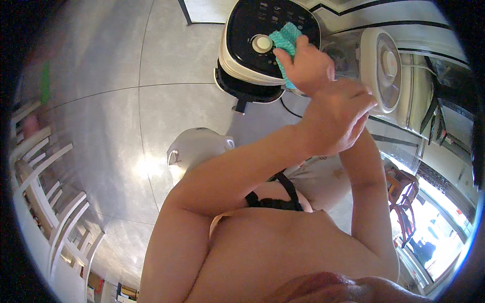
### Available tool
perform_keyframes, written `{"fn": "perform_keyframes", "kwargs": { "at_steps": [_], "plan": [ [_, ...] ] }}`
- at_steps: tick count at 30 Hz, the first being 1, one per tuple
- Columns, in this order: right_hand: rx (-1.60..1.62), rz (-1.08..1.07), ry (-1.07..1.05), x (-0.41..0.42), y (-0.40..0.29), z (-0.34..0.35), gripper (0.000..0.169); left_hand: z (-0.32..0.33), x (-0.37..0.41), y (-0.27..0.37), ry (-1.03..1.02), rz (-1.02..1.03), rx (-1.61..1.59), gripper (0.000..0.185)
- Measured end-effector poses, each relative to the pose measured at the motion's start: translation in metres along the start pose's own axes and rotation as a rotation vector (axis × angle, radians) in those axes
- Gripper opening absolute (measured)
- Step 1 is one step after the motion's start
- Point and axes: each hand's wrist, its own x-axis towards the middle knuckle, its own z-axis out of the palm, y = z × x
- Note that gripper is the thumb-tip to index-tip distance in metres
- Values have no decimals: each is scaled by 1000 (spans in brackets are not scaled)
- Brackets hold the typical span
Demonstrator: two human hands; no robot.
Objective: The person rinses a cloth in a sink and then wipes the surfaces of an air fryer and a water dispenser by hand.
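A cream air fryer [242,72] with a glossy black top panel and a round cream knob [262,44] stands in front of me. Its drawer handle [240,106] points towards me. My right hand [312,64] presses a folded turquoise cleaning cloth [290,36] onto the right side of the black panel, beside the knob. The cloth hangs over the panel's near right edge. Nearer to me, my left hand [337,113] is curled with its fingers closed, crossing in front of my right forearm. Its palm side is hidden, and I see nothing held in it.
Right of the fryer stands a cream appliance [388,70] with a round centre and a white cord. A black cable [290,108] lies on the grey tiled floor [113,113]. White chairs [57,212] stand far left. A bright glazed opening [432,235] is at lower right.
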Motion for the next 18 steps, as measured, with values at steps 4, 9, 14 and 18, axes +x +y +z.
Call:
{"fn": "perform_keyframes", "kwargs": {
  "at_steps": [4,9,14,18],
  "plan": [
    [-34,60,-66,15,-8,11,43,-2,8,-3,41,-4,-35,17],
    [-105,-165,-102,13,-2,3,28,-1,6,-4,-31,-2,-52,13],
    [-75,-482,-98,7,9,-5,12,0,2,-2,-65,-10,-78,11],
    [-58,-877,-83,18,45,-8,28,2,-1,3,-111,-28,-108,11]
  ]
}}
